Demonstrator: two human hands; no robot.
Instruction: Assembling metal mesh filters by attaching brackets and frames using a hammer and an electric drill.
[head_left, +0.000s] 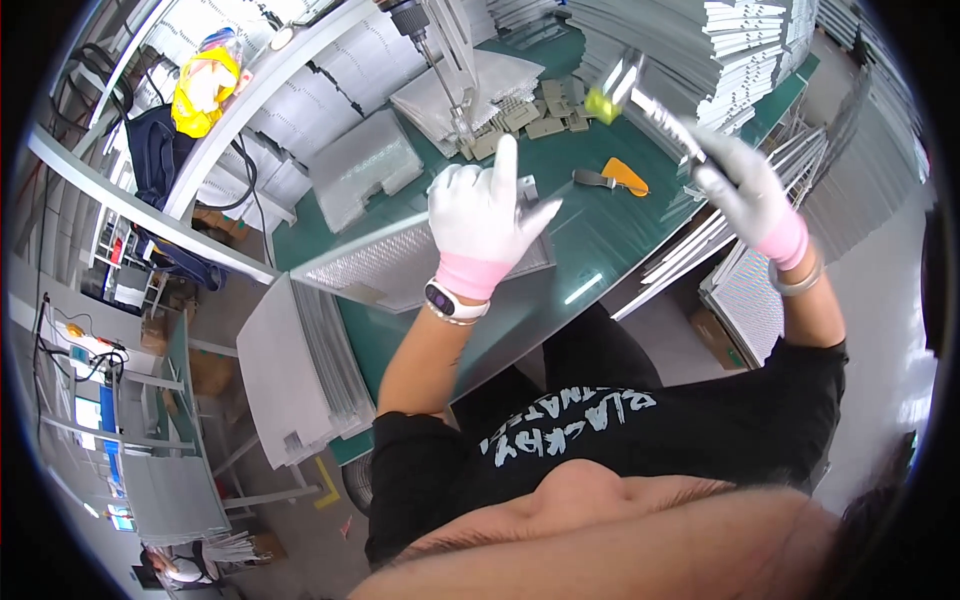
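The right hand (745, 190), in a white glove with a pink cuff, wraps firmly round the handle of a hammer (657, 117) with a shiny metal head and a translucent yellow tip. The hammer is raised over the right side of the green worktable (600, 245), its head well apart from the work and a little blurred.

The left hand (478, 215), gloved alike, is over a grey metal panel with a fine mesh face (385, 268), which lies on the table in front of the person. Its thumb and index finger spread wide while the other fingers bend under — whether they press on the panel or grip an edge, I cannot tell.

For clean work here, I would judge, the left hand should steady the panel flat, with thumb and index finger tucked well away from where the tip lands. Short, square taps with the yellow tip seem kinder to thin mesh than a full swing — a slanted blow could dent it. The orange-bladed scraper (627, 176) and the loose beige flat brackets (545, 122) lie near enough to deserve a clear margin.
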